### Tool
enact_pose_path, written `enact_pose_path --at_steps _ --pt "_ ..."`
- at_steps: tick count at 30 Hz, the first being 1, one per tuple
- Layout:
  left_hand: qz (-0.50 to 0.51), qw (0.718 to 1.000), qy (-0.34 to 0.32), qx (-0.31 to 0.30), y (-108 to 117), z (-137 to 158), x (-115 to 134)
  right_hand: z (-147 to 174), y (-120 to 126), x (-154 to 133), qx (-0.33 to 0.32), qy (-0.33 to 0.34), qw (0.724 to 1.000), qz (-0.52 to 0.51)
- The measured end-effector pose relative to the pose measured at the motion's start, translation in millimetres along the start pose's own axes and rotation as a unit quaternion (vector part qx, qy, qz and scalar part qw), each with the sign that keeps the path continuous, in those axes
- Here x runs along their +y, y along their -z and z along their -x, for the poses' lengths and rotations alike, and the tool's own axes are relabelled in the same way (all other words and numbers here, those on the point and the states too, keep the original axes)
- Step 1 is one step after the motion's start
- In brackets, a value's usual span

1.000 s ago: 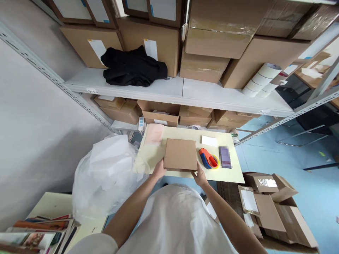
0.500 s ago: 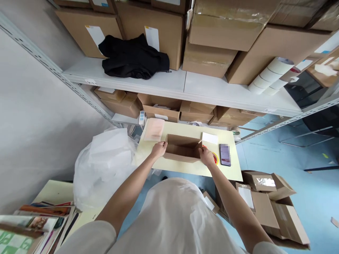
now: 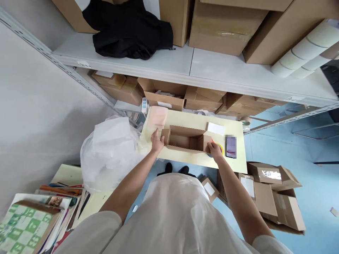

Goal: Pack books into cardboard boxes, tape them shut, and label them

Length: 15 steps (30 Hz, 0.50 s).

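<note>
An open cardboard box (image 3: 185,150) stands on the pale yellow table, its inside facing up and its two end flaps folded outward. My left hand (image 3: 158,142) is at the left flap, fingers stretched out and the thumb side against the flap's edge. On the other side, my right hand (image 3: 215,150) pinches the right flap near its outer corner. Partly behind that hand lies a yellow-rimmed tape roll (image 3: 221,149) with something red by it. A phone (image 3: 231,146) rests further right, and a white stack of paper or labels (image 3: 215,128) sits behind.
A pinkish sheet (image 3: 157,117) covers the table's (image 3: 182,118) back left corner. White packing wrap (image 3: 106,155) bulges at the left. A shelf (image 3: 169,72) with boxes and a black garment (image 3: 129,30) crosses above. Used cartons (image 3: 265,201) crowd the floor at right; books (image 3: 63,197) lie lower left.
The box's end flaps now stick outward, and both hands have moved further apart with them. My left fingers have straightened. The view has tipped downward.
</note>
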State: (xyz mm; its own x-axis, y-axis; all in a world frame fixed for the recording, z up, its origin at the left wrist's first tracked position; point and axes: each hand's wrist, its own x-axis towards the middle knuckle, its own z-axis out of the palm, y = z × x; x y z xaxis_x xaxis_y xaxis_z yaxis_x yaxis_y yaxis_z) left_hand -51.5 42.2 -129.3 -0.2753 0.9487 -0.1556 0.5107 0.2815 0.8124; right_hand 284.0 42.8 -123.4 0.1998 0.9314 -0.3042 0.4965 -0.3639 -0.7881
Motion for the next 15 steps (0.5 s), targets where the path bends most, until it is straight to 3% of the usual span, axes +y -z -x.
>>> enact_pose_path --at_steps 2,4,7,10,13,15 --pt "-0.062 0.994 -0.089 0.002 4.7 -0.8 7.4 1.8 0.7 -1.3 0.045 -0.005 0.998 0.044" --pt "-0.103 0.983 -0.141 -0.056 12.4 -6.7 16.1 5.1 4.0 -11.7 0.083 0.044 0.985 0.143" --pt "-0.145 0.966 -0.153 -0.149 24.4 -18.5 30.3 12.4 10.9 -37.7 0.001 0.146 0.944 0.296" --pt "-0.168 0.951 -0.138 -0.220 31.7 -19.7 41.4 22.3 13.5 -61.3 -0.117 0.154 0.918 0.347" --pt "-0.200 0.929 -0.165 -0.264 31.3 -7.7 43.2 32.5 7.1 -71.2 -0.123 0.199 0.902 0.362" --pt "-0.212 0.924 -0.195 -0.250 26.9 0.9 38.6 37.0 -1.4 -70.9 -0.117 0.244 0.889 0.368"
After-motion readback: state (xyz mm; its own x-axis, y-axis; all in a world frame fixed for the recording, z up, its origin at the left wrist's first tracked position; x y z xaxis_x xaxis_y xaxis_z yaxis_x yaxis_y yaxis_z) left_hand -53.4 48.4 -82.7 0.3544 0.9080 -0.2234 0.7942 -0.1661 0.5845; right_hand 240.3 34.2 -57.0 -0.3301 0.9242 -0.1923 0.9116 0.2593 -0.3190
